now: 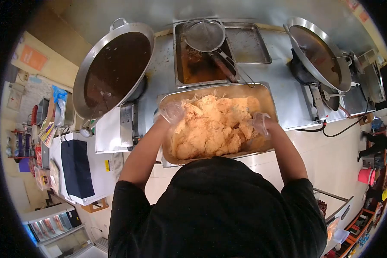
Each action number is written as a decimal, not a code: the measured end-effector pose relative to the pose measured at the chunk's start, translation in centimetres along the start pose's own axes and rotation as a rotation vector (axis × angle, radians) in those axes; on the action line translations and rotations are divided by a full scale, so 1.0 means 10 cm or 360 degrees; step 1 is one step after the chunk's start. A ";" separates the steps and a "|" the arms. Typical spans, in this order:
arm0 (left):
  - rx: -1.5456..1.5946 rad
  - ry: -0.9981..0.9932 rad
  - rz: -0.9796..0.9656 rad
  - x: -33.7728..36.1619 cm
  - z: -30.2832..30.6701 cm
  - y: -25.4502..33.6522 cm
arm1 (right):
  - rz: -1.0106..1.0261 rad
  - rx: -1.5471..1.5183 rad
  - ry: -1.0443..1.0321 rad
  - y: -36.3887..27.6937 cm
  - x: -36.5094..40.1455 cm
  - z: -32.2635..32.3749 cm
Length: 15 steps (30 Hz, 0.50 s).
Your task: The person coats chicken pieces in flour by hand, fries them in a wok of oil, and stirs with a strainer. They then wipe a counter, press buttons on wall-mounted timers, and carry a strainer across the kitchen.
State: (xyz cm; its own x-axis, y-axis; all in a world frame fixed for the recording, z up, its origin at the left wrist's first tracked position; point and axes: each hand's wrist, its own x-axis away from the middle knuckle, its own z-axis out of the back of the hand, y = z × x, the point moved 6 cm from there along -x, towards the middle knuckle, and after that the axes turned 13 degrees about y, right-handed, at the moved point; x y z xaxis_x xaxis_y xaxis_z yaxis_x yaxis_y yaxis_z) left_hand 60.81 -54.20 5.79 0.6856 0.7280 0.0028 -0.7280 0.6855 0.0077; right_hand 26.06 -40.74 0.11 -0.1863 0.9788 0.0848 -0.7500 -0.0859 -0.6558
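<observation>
A large steel tray in front of me holds a heap of breaded food, pale orange with a crumbly coating; it looks like battered chicken pieces. My left hand, in a clear plastic glove, is at the heap's left side, inside the tray's rim. On the opposite side, my right hand, gloved the same way, rests against the heap's right edge. Glare on the plastic and the food hide the fingers of both hands, so their grip does not show.
A wide pan of dark oil stands at the left, another oil pan at the right. Behind my tray, a wire strainer lies over an oily tray, beside a shallow tray. A black hose hangs at the right.
</observation>
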 end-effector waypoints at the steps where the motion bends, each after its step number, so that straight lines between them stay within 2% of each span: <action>1: -0.0047 0.0049 -0.0037 -0.02 0.04 -0.08 | -0.0182 -0.0088 -0.0062 0.09 0.00 0.01; 2: -0.0096 0.0104 -0.0073 -0.03 0.07 -0.13 | -0.0278 -0.0060 -0.0056 -0.08 0.02 0.10; 4: 0.0046 0.0287 0.0115 -0.05 0.28 -0.16 | -0.0471 -0.0008 -0.0044 -0.46 0.06 0.30; 5: 0.0116 0.0387 0.0211 -0.07 0.44 -0.13 | -0.0350 0.0318 -0.0127 -0.68 -0.02 0.32; 7: 0.0426 -0.0003 0.0579 -0.03 1.04 0.30 | -0.0273 0.0399 -0.0079 -1.08 -0.14 0.21; 8: 0.0516 0.0096 0.0496 -0.13 0.53 0.33 | -0.0235 0.0440 -0.0053 -1.28 -0.19 0.15; 9: 0.0600 0.0204 0.0422 -0.22 0.05 0.33 | -0.0181 0.0389 -0.0171 -1.39 -0.23 0.07; 10: 0.0605 0.0122 0.0282 -0.14 0.62 0.68 | -0.0131 0.0332 -0.0289 -1.50 -0.26 -0.02; 11: 0.0698 0.0141 0.0271 -0.15 0.63 0.81 | 0.0159 0.0333 -0.0277 -1.53 -0.30 -0.11; 13: 0.0849 0.0176 0.0275 -0.19 0.46 0.80 | 0.0143 0.0236 -0.0293 -1.87 -0.32 0.11; 15: 0.0903 0.0196 0.0306 -0.19 0.48 0.67 | 0.0402 0.0133 -0.0145 -1.84 -0.34 0.12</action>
State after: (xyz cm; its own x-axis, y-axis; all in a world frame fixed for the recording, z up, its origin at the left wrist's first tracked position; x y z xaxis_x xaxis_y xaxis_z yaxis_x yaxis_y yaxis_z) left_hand 54.62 -51.07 10.60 0.5122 0.8569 -0.0584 -0.6998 0.4558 0.5501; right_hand 39.78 -42.74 12.82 -0.4275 0.9040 -0.0039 -0.7214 -0.3437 -0.6012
